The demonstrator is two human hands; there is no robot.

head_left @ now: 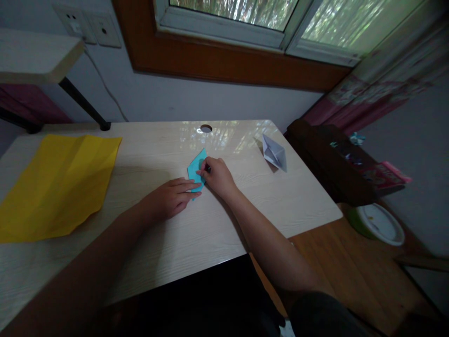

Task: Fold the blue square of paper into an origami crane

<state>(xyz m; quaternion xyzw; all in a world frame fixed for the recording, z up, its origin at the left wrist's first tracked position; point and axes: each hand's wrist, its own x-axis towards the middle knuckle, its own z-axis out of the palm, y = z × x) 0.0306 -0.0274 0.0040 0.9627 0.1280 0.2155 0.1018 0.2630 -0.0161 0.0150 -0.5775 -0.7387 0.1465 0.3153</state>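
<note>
A small folded piece of turquoise paper lies on the pale wooden table in front of me. My left hand rests flat with its fingers stretched over the paper's lower part. At the paper's right edge, my right hand has its fingers curled and pinched on it. Part of the paper is hidden beneath the fingers. To the right, apart from both hands, stands a folded white paper boat.
A large yellow sheet covers the table's left side, near a raised shelf. A round cable hole sits at the back edge. Beyond the right edge are a dark wooden cabinet and a green-and-white bin on the floor.
</note>
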